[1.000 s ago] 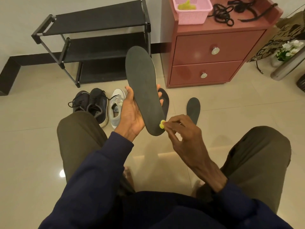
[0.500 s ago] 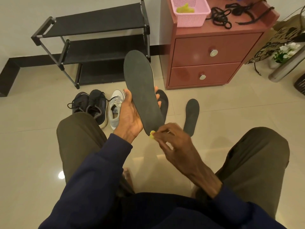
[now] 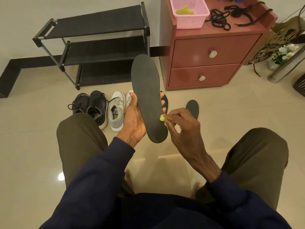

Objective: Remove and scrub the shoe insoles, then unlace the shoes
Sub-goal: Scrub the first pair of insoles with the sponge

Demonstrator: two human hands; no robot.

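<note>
Your left hand (image 3: 133, 118) holds the dark insole (image 3: 146, 96) upright; your right hand (image 3: 183, 128) presses a yellow scrubber (image 3: 162, 118) against its edge.

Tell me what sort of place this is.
Probably a room or hallway in a home: a black shoe rack against the wall, a red two-drawer cabinet, and shoes on the glossy tiled floor.

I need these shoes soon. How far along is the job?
Done: two insoles already lie out on the floor. In hand: the left hand holds a third insole while the right hand rubs a yellow pad on its edge. Left: the dark shoes and grey shoes are still laced.
</note>
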